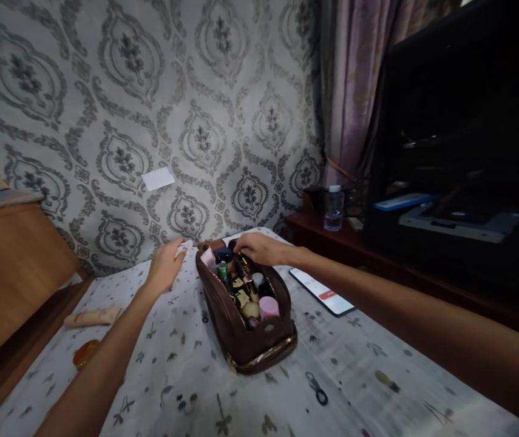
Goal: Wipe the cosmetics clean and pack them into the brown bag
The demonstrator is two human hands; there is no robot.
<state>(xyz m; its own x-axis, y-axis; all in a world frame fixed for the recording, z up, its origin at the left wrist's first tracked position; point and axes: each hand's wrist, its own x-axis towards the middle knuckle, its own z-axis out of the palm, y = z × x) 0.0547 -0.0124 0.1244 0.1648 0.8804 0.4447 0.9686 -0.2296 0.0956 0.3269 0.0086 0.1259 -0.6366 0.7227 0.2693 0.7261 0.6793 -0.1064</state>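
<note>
A brown zip pouch [259, 340] stands open on a patterned sheet [195, 376], packed with several small cosmetic bottles and tubes, among them a pink-capped jar [269, 307]. My right hand [259, 247] reaches into the pouch's far end, fingers curled down among the items; what they grip is hidden. My left hand [164, 266] hovers just left of the pouch, fingers closed on a small white item [183, 246].
A phone [322, 292] with a lit screen lies right of the pouch. A beige tube [93, 316] and an amber object [86, 352] lie at the sheet's left edge by a wooden headboard [8, 273]. A water bottle [333, 208] stands on a dark side table.
</note>
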